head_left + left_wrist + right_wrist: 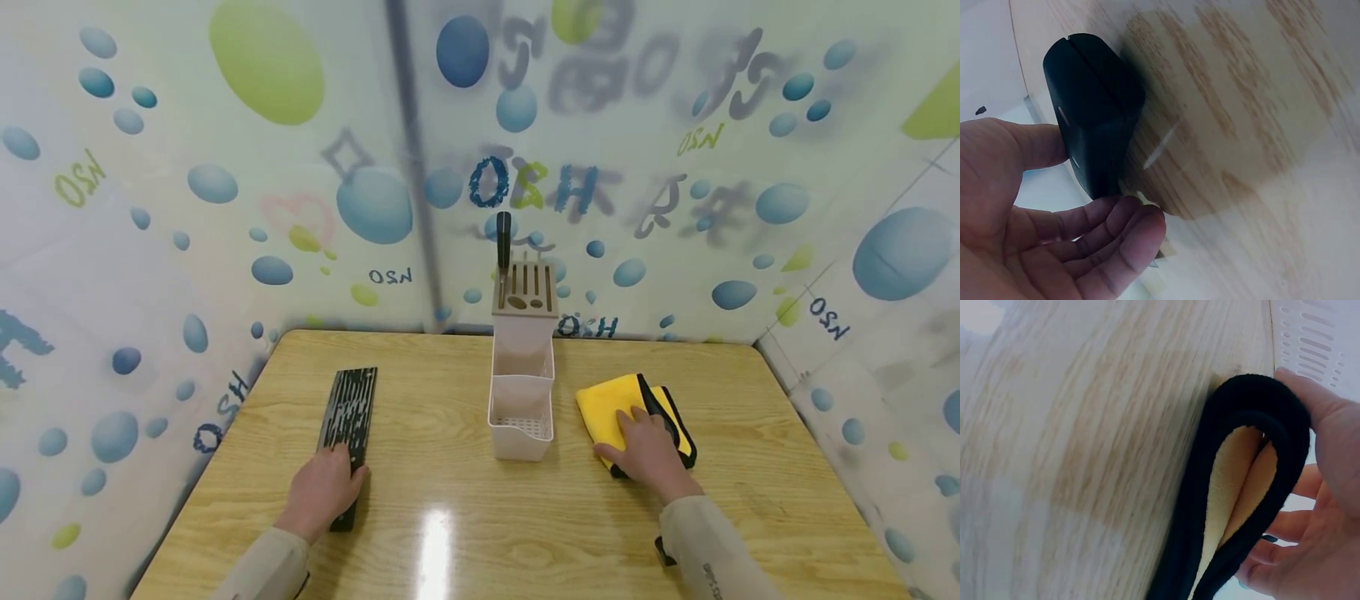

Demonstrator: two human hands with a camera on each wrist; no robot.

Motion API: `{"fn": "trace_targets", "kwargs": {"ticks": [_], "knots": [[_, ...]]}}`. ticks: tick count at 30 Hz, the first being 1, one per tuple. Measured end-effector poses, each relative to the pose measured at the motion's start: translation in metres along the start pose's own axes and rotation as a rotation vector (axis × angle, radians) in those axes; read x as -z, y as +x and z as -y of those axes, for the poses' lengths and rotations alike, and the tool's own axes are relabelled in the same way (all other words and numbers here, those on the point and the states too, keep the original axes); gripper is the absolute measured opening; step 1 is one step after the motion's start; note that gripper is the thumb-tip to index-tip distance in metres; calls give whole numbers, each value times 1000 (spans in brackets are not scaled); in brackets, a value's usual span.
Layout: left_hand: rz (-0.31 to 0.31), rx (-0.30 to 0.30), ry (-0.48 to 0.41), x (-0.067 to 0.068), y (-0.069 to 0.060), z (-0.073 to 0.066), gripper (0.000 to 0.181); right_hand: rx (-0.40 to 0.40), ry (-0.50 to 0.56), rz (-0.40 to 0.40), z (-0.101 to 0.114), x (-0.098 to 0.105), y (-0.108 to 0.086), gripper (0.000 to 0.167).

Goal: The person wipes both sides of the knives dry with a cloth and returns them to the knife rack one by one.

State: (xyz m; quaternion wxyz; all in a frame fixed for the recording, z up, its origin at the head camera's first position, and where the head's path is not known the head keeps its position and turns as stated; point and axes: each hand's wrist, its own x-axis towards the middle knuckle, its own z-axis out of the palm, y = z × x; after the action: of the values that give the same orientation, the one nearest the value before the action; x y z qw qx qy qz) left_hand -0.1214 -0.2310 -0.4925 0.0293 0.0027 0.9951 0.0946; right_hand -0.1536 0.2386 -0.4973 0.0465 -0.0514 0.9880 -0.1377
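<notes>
My left hand (321, 490) is over a cleaver (349, 408) lying on the left of the table, its broad, flat blade dark with pale streaks. The left wrist view shows the cleaver's thick black handle (1088, 94) between the thumb and the curled fingers of my left hand (1054, 219). On the right, my right hand (648, 450) rests on a folded yellow cloth (606, 408) with black edging. In the right wrist view the cloth's black-edged fold (1257, 400) lies against my right hand (1316, 506), whose fingers are partly hidden behind it.
A white knife block (522, 446) with a slotted top and two open compartments stands at mid-table. One black-handled knife (503, 242) is upright in a slot. The wooden table (435, 417) meets patterned walls at its back and sides.
</notes>
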Motion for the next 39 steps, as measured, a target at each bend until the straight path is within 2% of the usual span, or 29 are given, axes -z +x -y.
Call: {"fn": "trace_targets", "kwargs": {"ticks": [14,22,30,36,39], "knots": [[15,5,-25,-3,-2,0,37,18,-118,-60,1,-8,2,70],[24,8,-35,-4,-1,0,35,28,-151,-103,2,-10,2,55],[0,1,-42,-6,0,1,32,41,-94,-155,3,-9,4,26],[-45,10,-74,-6,-1,2,29,47,-81,-124,0,-3,9,29],[-62,31,-77,-5,-1,0,30,31,-21,-110,-4,1,11,31]]}}
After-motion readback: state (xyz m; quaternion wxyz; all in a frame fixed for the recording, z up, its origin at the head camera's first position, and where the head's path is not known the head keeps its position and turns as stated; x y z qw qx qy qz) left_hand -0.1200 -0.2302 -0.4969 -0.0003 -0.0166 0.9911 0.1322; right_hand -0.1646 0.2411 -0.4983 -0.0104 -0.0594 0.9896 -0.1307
